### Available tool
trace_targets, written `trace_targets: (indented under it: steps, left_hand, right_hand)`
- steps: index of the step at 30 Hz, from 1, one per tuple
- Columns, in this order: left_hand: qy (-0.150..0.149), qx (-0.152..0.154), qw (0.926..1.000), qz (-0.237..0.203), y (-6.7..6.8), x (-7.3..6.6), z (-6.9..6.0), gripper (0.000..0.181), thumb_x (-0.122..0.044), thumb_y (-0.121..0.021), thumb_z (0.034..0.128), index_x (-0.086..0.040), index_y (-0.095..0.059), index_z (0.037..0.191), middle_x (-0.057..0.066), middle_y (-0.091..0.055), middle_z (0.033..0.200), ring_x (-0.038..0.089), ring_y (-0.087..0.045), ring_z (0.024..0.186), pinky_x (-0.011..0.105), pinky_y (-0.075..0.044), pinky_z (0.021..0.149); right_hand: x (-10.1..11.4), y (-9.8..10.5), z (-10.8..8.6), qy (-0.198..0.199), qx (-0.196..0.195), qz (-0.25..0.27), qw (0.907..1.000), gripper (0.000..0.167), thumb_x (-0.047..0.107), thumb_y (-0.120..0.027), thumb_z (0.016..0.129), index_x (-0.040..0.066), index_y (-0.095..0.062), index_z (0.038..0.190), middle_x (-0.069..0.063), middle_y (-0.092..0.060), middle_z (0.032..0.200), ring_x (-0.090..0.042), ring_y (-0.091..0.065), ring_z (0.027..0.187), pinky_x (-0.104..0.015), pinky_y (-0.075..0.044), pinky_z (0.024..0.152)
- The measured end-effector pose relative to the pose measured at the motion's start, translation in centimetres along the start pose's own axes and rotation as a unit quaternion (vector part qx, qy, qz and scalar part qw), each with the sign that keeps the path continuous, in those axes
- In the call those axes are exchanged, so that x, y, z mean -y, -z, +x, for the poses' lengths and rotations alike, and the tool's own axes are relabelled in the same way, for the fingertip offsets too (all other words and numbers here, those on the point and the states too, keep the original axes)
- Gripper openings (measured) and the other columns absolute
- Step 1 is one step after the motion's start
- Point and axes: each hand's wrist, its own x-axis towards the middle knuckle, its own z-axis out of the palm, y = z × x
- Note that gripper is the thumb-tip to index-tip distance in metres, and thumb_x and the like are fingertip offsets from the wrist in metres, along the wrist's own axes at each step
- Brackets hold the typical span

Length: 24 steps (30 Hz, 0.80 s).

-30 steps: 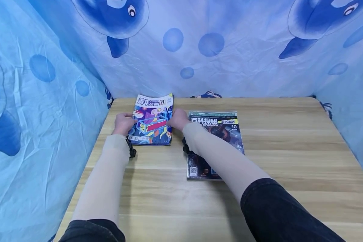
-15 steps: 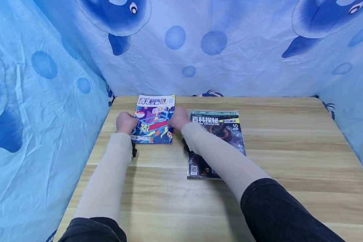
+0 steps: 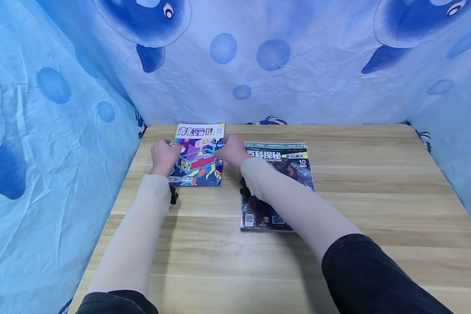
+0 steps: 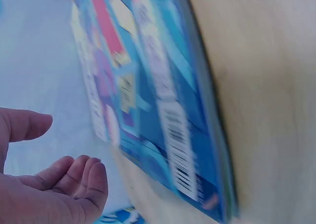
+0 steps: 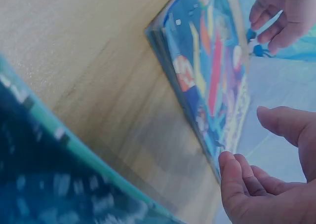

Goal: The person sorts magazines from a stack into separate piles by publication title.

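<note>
- The colourful magazine (image 3: 199, 158) lies cover up on the wooden surface (image 3: 377, 192), with a white title band at its top, a red panel mid-cover and a barcode at the lower left; its edge shows layers, and whether it is one issue or several I cannot tell.
- The left hand (image 3: 165, 156) is at the colourful magazine's left side, thumb well apart from loosely bent fingers, with nothing pinched between them.
- The right hand (image 3: 233, 151) is at the colourful magazine's right side, also spread, a wide gap between thumb and fingers; its fingertips are right by the magazine's edge, and contact is hard to tell.
- The dark magazine (image 3: 262, 214) lies to the right of the colourful magazine and closer to the person, a narrow strip of surface between them.
- The right forearm (image 3: 298, 213) passes over the dark magazine.
- Behind the colourful magazine hangs a blue curtain (image 3: 318, 96) printed with whales.
</note>
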Motion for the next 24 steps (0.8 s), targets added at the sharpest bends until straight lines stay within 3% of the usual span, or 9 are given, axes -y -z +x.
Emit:
trace_targets:
  steps: [4,10,17,24]
  left_hand:
    - [-0.026,0.013,0.9989,-0.036,0.0,-1.3,-1.4,0.059,-0.026,-0.06,0.1009,0.006,-0.044,0.148,0.022,-0.054,0.131,0.033,-0.053,0.113,0.047,-0.048,0.098]
    - [-0.043,0.043,0.9944,-0.086,-0.3,-3.5,-3.8,0.059,-0.028,-0.065,0.1012,0.002,-0.045,0.148,0.019,-0.055,0.131,0.031,-0.054,0.115,0.04,-0.049,0.098]
    - [-0.084,0.081,0.9816,-0.151,-0.4,-5.3,-6.6,0.051,-0.024,-0.069,0.0993,0.0,-0.052,0.142,0.014,-0.058,0.125,0.028,-0.056,0.112,0.038,-0.05,0.095]
    - [-0.129,0.091,0.9731,-0.168,-0.3,-6.4,-9.6,0.053,-0.028,-0.07,0.0982,-0.005,-0.053,0.142,0.008,-0.061,0.127,0.023,-0.055,0.107,0.033,-0.051,0.087]
  right_hand:
    - [0.5,1.4,-1.1,0.008,0.005,0.036,0.9993,0.063,0.024,-0.08,0.09,-0.002,-0.053,0.141,-0.009,-0.062,0.118,-0.022,-0.061,0.104,-0.036,-0.054,0.087]
    - [0.4,3.6,-3.2,0.032,-0.015,0.088,0.9955,0.06,0.028,-0.078,0.092,0.002,-0.053,0.141,-0.008,-0.062,0.123,-0.022,-0.061,0.108,-0.033,-0.054,0.088]
    - [-0.7,6.3,-5.9,0.067,-0.023,0.104,0.9921,0.06,0.034,-0.076,0.093,0.004,-0.055,0.14,-0.006,-0.062,0.121,-0.019,-0.059,0.11,-0.032,-0.053,0.088]
    - [-2.9,8.9,-8.6,0.094,-0.037,0.129,0.9865,0.064,0.032,-0.078,0.092,0.006,-0.052,0.145,-0.006,-0.062,0.128,-0.017,-0.06,0.113,-0.03,-0.053,0.09]
